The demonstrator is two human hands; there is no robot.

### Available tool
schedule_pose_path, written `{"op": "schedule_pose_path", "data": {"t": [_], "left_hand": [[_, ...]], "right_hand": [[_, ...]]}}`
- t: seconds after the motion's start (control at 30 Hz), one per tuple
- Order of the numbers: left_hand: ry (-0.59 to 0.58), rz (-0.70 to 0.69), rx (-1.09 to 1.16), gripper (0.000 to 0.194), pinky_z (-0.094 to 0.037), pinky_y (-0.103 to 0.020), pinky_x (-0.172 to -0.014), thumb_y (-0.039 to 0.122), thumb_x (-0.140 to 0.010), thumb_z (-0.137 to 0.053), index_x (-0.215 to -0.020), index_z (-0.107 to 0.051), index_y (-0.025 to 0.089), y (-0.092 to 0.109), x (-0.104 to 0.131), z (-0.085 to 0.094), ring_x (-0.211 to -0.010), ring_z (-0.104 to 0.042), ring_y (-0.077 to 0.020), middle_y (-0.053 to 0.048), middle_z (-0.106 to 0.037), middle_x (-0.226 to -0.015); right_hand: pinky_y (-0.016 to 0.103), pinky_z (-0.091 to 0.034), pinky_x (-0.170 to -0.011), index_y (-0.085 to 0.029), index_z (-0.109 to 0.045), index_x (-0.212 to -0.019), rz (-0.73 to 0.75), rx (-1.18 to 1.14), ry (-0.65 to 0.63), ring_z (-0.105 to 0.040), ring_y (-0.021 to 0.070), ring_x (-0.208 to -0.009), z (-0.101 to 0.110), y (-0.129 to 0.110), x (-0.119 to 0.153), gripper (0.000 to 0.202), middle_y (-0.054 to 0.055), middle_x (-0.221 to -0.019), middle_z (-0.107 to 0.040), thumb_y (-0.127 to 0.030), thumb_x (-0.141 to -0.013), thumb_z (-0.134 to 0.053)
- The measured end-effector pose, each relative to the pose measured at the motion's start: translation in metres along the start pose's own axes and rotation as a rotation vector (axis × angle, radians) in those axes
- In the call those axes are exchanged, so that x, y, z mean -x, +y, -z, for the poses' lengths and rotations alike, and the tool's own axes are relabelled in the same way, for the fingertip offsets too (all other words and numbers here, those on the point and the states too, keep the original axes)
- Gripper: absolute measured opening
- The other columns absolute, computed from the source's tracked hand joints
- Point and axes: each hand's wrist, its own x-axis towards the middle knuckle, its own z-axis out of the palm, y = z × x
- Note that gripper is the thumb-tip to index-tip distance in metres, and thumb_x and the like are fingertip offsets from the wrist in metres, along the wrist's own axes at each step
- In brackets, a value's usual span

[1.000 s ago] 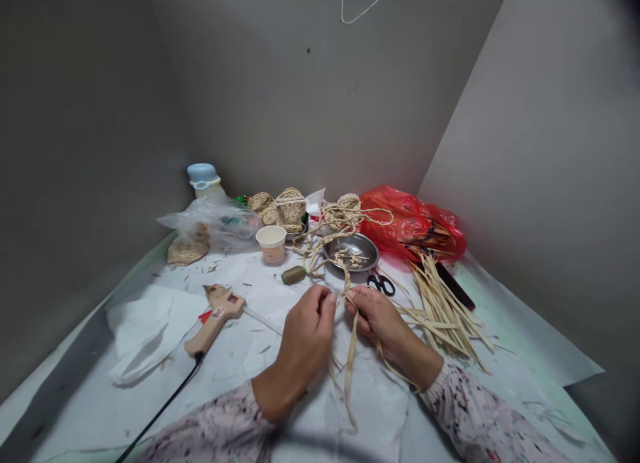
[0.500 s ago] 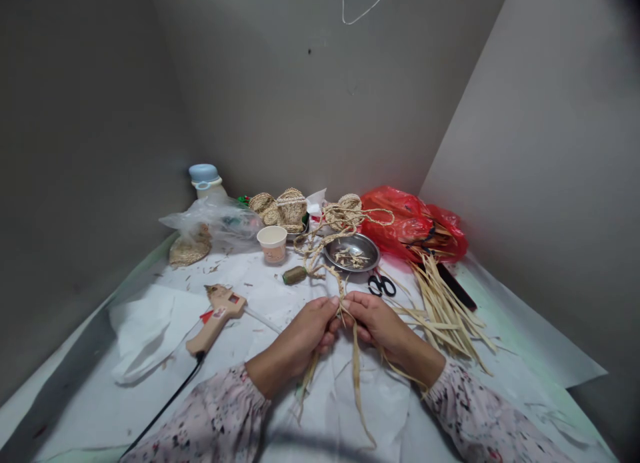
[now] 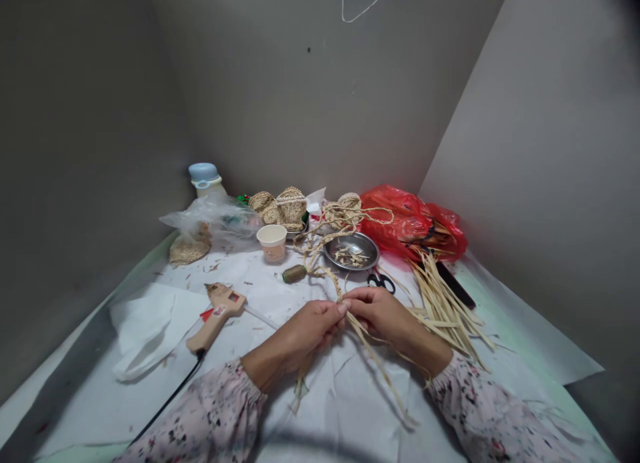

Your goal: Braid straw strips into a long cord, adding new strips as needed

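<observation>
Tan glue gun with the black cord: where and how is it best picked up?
Probably by its tan handle, the left hand coming from the near side: the gun lies flat, its handle slanting toward the person, its brown tip at the far end.

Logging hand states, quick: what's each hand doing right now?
Left hand: closed, pinching the pale tan braided straw cord.
Right hand: closed, pinching that same cord.

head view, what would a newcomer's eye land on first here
Probably the glossy red bag at the back right, the strongest colour in view. Then the hands, front and centre, pinching a straw braid together. Left of them lies a tan glue gun, with a blue-lidded bottle at the back left.
</observation>
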Motion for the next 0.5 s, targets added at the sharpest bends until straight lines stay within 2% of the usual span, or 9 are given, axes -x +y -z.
{"op": "schedule_pose_path", "data": {"t": [0.1, 0.2, 0.3, 0.4, 0.5], "left_hand": [[0.098, -0.059, -0.046, 0.035, -0.013, -0.025, -0.045, 0.048, -0.08, -0.056, -0.065, -0.05, 0.017, -0.005, -0.003, -0.002, -0.044, -0.021, -0.0063, 0.008, -0.034, -0.051], [0.205, -0.11, -0.063, 0.029, -0.016, -0.024, -0.046, 0.039, -0.078, -0.057, -0.062, -0.051, 0.016, -0.012, -0.008, -0.005, -0.045, -0.025, -0.0067, 0.006, -0.039, -0.051], [0.277, -0.096, -0.03, 0.029, -0.014, -0.024, -0.044, 0.039, -0.078, -0.055, -0.06, -0.049, 0.016, -0.017, -0.01, -0.006, -0.042, -0.024, -0.0061, 0.007, -0.038, -0.048], [0.256, -0.04, 0.069, 0.028, -0.009, -0.024, -0.04, 0.039, -0.079, -0.053, -0.062, -0.05, 0.017, -0.016, -0.009, -0.007, -0.038, -0.018, -0.0055, 0.008, -0.033, -0.045], [0.229, -0.006, 0.186, 0.027, -0.007, -0.023, -0.039, 0.037, -0.078, -0.054, -0.061, -0.046, 0.018, -0.012, -0.007, -0.006, -0.037, -0.016, -0.0047, 0.009, -0.029, -0.045]], "right_hand": [[0.019, -0.02, -0.038, -0.013, -0.067, -0.084, -0.006, -0.015, 0.017, -0.033, 0.0046, -0.037, 0.002, -0.005, 0.002, 0.024, -0.007, -0.045, -0.048, -0.036, -0.075, -0.064], [0.018, -0.025, -0.039, -0.013, -0.066, -0.076, -0.014, 0.029, 0.057, -0.039, 0.0056, -0.039, 0.001, -0.007, 0.003, 0.021, -0.005, -0.046, -0.052, -0.034, -0.076, -0.063], [0.019, -0.03, -0.039, -0.014, -0.065, -0.073, -0.031, 0.083, 0.097, -0.044, 0.0073, -0.039, -0.005, -0.008, 0.006, 0.019, -0.004, -0.046, -0.054, -0.032, -0.077, -0.06], [0.02, -0.036, -0.041, -0.015, -0.067, -0.077, 0.004, 0.186, 0.157, -0.049, 0.0097, -0.039, -0.015, -0.009, 0.011, 0.017, -0.003, -0.048, -0.057, -0.028, -0.079, -0.055], [0.024, -0.043, -0.05, -0.017, -0.07, -0.084, 0.146, 0.401, 0.257, -0.058, 0.0135, -0.05, -0.028, -0.007, 0.019, 0.017, 0.0, -0.059, -0.065, -0.023, -0.08, -0.055]]}}
